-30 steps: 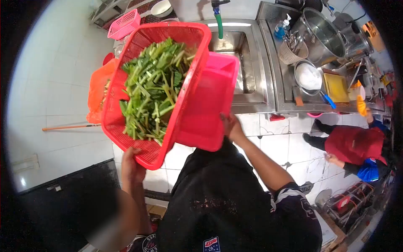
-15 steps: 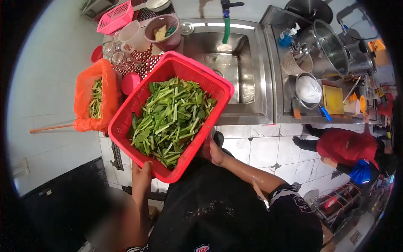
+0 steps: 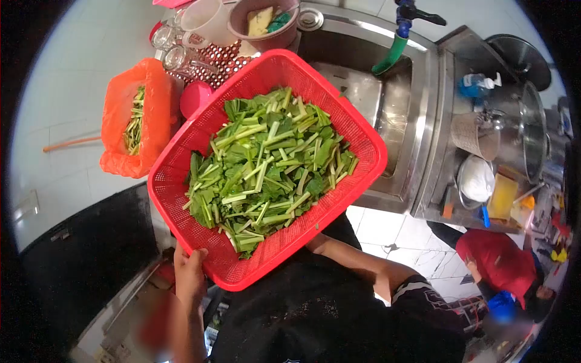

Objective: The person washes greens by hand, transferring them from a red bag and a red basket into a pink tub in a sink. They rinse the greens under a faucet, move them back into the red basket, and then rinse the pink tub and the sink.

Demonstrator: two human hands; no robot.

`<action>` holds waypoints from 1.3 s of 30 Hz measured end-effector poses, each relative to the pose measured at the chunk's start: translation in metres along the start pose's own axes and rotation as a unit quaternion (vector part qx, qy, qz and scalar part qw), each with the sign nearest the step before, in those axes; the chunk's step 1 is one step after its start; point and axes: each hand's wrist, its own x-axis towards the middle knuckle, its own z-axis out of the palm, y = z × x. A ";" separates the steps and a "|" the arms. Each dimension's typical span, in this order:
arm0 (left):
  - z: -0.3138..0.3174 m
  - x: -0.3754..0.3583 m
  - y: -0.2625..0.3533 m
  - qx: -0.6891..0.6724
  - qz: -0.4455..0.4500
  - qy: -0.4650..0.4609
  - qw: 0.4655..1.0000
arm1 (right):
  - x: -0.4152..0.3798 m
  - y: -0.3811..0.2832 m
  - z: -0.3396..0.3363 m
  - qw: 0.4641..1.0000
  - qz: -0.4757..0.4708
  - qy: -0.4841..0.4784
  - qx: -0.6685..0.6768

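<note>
A red plastic mesh basket point(image 3: 178, 154) is held up in front of my body, tilted so its inside shows. Cut leafy green vegetables point(image 3: 272, 163) with pale stems fill much of it. My left hand point(image 3: 190, 266) grips the near left corner, with the thumb over the rim. From the right, my right hand point(image 3: 315, 242) reaches under the near side and supports the basket; its fingers are hidden beneath it. A few green bits stick to the rim.
Behind the basket is a steel sink point(image 3: 423, 121) with a green hose point(image 3: 390, 55). An orange-bagged bin point(image 3: 158, 121) with stems stands left. Glass mugs point(image 3: 177, 58), a brownish-pink tub point(image 3: 266, 42) and a soap bottle point(image 3: 475, 85) are nearby. Another person point(image 3: 496, 260) works at the right.
The basket appears larger and nearer, its right side shifted rightward. My left hand has moved lower. More of my right hand is hidden, and the view has turned so the sink sits farther right.
</note>
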 end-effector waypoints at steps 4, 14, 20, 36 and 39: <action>0.014 -0.016 0.001 0.305 0.072 0.100 0.944 | -0.005 -0.013 -0.012 0.995 0.000 -0.101 -0.015; 0.007 0.051 -0.134 0.020 0.030 0.156 0.987 | -0.018 -0.160 -0.187 0.858 0.171 -0.232 -0.426; 0.039 0.016 -0.146 -0.041 0.042 0.214 0.975 | 0.129 -0.119 -0.352 0.697 0.413 0.175 -0.560; 0.078 0.003 -0.136 -0.130 -0.033 0.329 0.935 | 0.178 0.016 -0.364 0.734 -0.011 0.434 -0.522; 0.080 0.002 -0.133 -0.153 -0.035 0.321 0.934 | 0.186 0.021 -0.354 0.681 -0.010 0.313 -0.662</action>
